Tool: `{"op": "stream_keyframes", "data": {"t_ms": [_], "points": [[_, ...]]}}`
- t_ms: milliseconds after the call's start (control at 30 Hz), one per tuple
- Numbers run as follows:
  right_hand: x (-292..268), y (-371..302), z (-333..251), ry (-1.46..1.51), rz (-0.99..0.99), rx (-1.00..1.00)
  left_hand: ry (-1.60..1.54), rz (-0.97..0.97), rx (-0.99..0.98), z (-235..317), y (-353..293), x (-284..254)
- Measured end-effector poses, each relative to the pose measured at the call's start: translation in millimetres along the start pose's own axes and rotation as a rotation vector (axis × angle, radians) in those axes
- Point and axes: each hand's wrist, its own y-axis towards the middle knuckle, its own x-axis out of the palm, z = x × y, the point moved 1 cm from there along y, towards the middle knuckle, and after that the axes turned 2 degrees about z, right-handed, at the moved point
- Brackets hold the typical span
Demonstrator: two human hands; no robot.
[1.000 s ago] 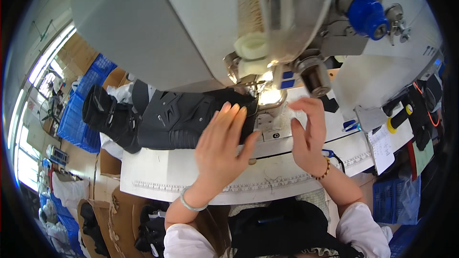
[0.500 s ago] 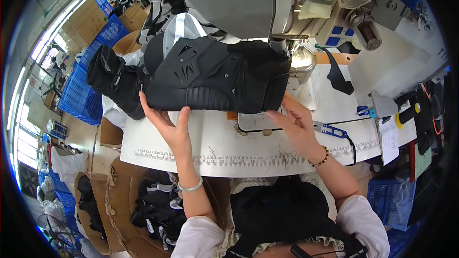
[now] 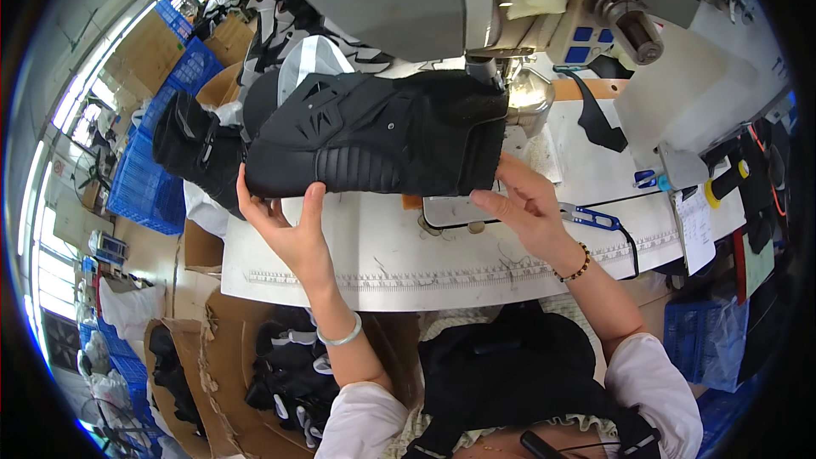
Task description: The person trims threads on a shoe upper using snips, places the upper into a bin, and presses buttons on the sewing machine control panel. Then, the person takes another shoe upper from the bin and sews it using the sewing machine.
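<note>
A long black boot upper with a moulded vented panel and a ribbed strip lies sideways across the sewing machine's work area. Its right end sits beneath the needle area of the grey sewing machine, where the contact point is hidden. My left hand grips the lower edge near its left end, thumb in front and fingers partly behind. On the lower right corner, my right hand pinches the edge between thumb and fingers. Another black piece with a buckle hangs at the left end; whether it is joined cannot be told.
Blue-handled thread snips lie right of my right hand on the white table, which has a printed ruler. A black cut piece rests farther back. Cardboard boxes with black pieces stand below left; blue crates beyond.
The boot upper and both hands appear slightly farther left in the picture, while the whole view has shifted a little. Both hands keep their hold on it.
</note>
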Motion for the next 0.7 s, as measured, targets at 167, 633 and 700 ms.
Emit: {"op": "stream_keyframes", "data": {"t_ms": [167, 633, 700], "points": [[-1, 2, -3, 0.127, -0.029, 0.104, 0.362, 0.114, 0.274, 30, -6, 10], [6, 18, -6, 0.451, 0.159, 0.268, 0.222, -0.911, 0.47, 83, 17, 113], [1, 14, -4, 0.371, 0.139, 0.23, 0.188, -0.817, 0.579, 82, 11, 113]]}}
